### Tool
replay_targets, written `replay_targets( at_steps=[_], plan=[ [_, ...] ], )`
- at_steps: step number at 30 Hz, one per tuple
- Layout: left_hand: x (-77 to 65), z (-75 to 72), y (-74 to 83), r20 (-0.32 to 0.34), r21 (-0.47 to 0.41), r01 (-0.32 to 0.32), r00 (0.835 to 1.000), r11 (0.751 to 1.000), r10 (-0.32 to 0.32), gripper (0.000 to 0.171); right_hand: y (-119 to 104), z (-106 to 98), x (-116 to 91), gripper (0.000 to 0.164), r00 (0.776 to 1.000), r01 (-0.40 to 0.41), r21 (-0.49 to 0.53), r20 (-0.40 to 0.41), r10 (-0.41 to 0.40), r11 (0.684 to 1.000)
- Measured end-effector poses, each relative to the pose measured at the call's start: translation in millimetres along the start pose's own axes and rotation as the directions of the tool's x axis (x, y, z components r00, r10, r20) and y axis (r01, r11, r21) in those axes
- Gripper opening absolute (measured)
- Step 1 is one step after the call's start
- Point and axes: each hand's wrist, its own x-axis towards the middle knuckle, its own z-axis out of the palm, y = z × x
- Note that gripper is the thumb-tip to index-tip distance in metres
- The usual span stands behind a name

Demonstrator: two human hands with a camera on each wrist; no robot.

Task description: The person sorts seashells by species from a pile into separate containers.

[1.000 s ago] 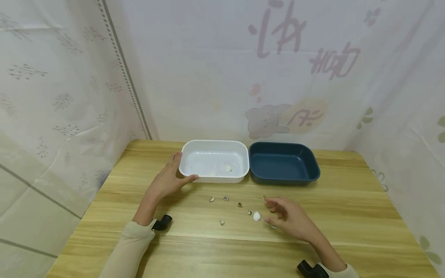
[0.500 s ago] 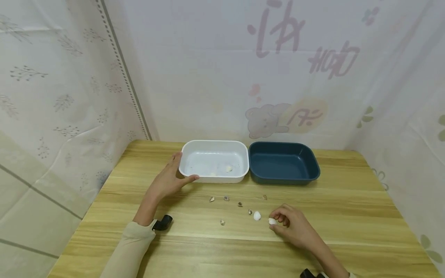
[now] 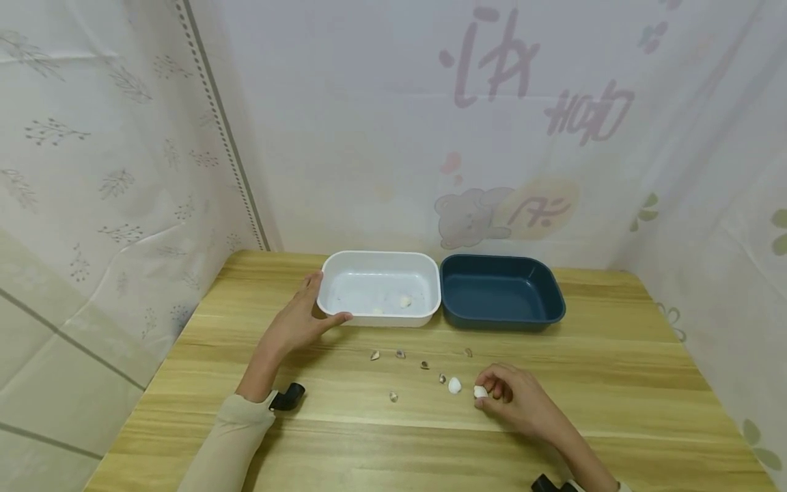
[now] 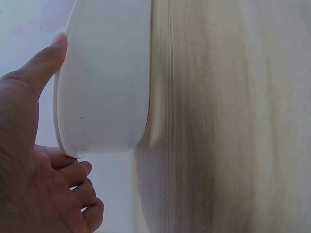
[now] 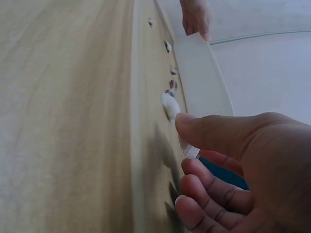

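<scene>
A small white seashell is pinched between thumb and fingers of my right hand, low over the table's right half. In the right wrist view the shell shows between thumb tip and index finger. My left hand holds the near left corner of a white rectangular basin, thumb on the front rim and fingers at the left end. Another white seashell lies just left of the pinched one. Several small brownish shells, such as a spiral shell, are scattered in front of the basin.
A dark blue basin stands right beside the white one. Inside the white basin lies a pale shell. Behind the wooden table hangs a printed cloth, with more cloth at both sides.
My right hand has drawn back from near the small brownish shell and taken the white seashell between thumb and fingers. The left hand stays on the white basin.
</scene>
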Motion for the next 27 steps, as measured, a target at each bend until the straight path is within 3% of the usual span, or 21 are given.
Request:
replay_targets(
  at_steps=[13,27],
  plan=[
    [0.3,1.6,-0.6,0.001,-0.004,-0.001,1.000,1.000,0.001,0.124,-9.6,-9.2,13.4,0.018,0.997,0.044,-0.005,-0.068,-0.044,0.999],
    [-0.1,0.2,1.2,0.000,-0.006,0.010,1.000,1.000,-0.010,0.125,-22.6,-14.9,43.0,0.021,0.985,0.107,-0.005,-0.132,-0.107,0.994]
  ],
)
